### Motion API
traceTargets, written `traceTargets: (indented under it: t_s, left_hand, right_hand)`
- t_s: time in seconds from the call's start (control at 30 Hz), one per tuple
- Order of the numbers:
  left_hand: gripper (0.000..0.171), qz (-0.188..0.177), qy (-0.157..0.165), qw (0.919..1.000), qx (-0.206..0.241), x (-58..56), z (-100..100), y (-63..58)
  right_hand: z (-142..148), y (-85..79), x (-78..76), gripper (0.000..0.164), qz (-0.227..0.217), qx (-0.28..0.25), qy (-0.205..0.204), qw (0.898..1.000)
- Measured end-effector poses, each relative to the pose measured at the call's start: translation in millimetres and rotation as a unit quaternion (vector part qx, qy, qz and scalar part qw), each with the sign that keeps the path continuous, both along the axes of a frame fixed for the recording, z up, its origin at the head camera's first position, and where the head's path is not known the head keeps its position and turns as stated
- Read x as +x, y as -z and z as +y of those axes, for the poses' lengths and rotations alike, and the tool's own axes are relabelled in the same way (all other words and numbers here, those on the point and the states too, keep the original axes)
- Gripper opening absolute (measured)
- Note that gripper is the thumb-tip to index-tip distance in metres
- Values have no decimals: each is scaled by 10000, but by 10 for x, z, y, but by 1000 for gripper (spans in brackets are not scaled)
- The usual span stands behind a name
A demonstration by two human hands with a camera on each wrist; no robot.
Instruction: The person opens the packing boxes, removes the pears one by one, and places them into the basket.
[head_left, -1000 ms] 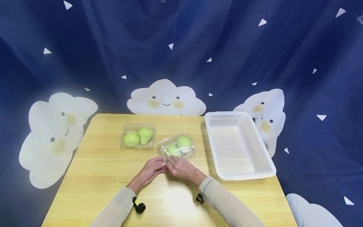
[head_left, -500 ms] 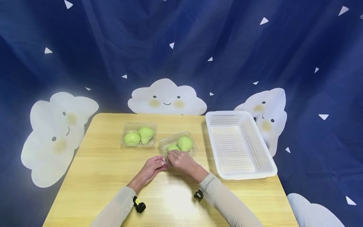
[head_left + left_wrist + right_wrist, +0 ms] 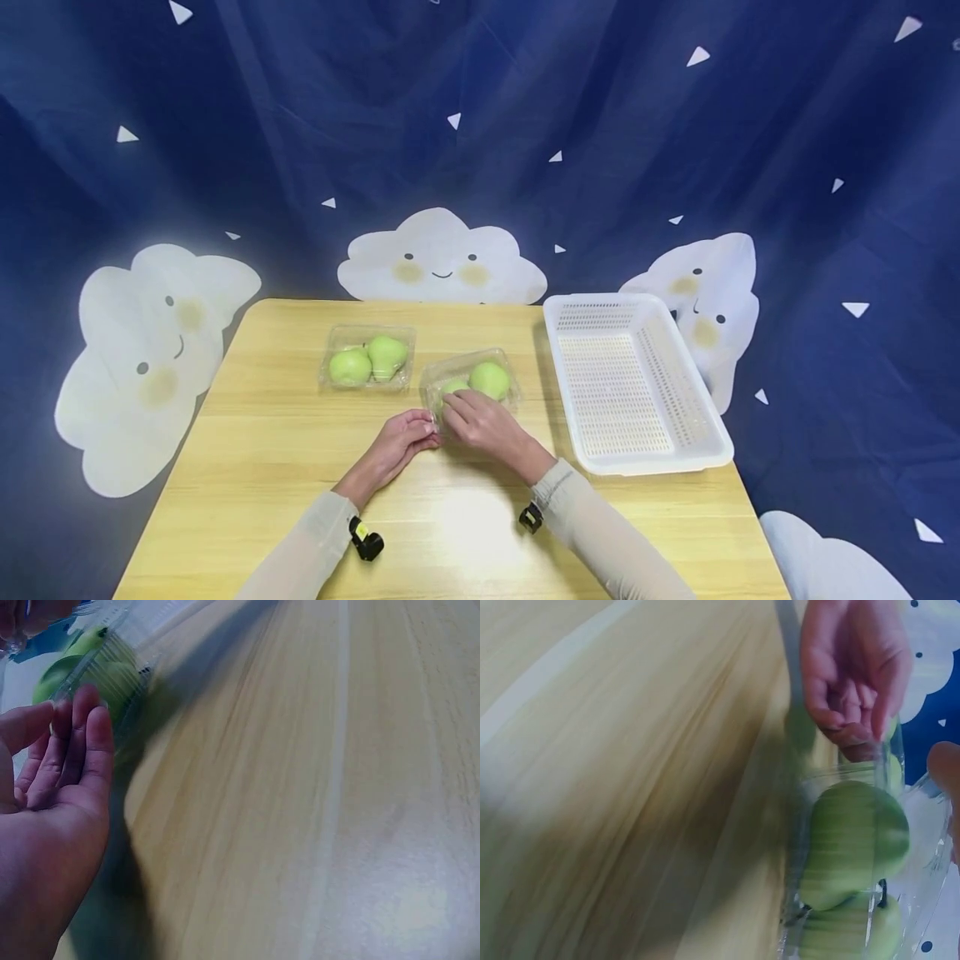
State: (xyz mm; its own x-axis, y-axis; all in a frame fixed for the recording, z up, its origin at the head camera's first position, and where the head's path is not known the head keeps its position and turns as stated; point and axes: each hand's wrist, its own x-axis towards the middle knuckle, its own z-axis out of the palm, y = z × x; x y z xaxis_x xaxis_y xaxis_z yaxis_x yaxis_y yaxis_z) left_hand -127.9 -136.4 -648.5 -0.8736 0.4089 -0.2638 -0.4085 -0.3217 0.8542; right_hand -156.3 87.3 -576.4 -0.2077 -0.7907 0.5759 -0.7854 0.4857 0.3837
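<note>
A clear plastic clamshell box (image 3: 444, 372) with two green pears (image 3: 489, 380) lies at the middle of the table, set at a slant. My left hand (image 3: 399, 443) pinches its near-left corner between thumb and fingertips, palm turned inward in the left wrist view. My right hand (image 3: 486, 427) has its fingertips bunched at the near edge of the lid and partly covers one pear. In the right wrist view, that hand's thumb (image 3: 946, 769) shows at the right edge beside a raised-looking clear lid (image 3: 928, 847). The pears show through the ribbed plastic wall there.
A second clear box (image 3: 348, 335) holding two green pears (image 3: 350, 367) stands to the left on the wooden table (image 3: 255, 467). At the right is a white slotted plastic basket (image 3: 611, 392). A dark blue curtain (image 3: 480, 125) with clouds hangs behind the table.
My right hand has moved slightly up and away from the near corner, over the box's edge. My left hand stays at the corner, and the second box and basket stay put.
</note>
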Motion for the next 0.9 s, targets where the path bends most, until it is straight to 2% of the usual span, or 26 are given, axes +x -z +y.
traceTargets:
  t_s: [0.07,0.17,0.4,0.63,0.9]
  left_hand:
    - [18,27,-1,10000,-34,-5,-7,-9]
    - [18,24,-29,10000,-82,-11,-18,-17]
    - [15,7,-92,9998,-200,-20,-6,-28]
    - [16,-131,-180,9997,-72,-19,-54,-5]
    - [16,-225,-230,9994,-81,-11,-106,-30]
  right_hand:
    - [4,30,-7,30,149,5,-24,9999]
    - [14,66,-5,33,168,54,-28,9998]
    - [53,112,38,17,38,454,150,9988]
    - [151,105,53,34,-196,734,376,9964]
    - [278,127,39,15,-80,705,532,9961]
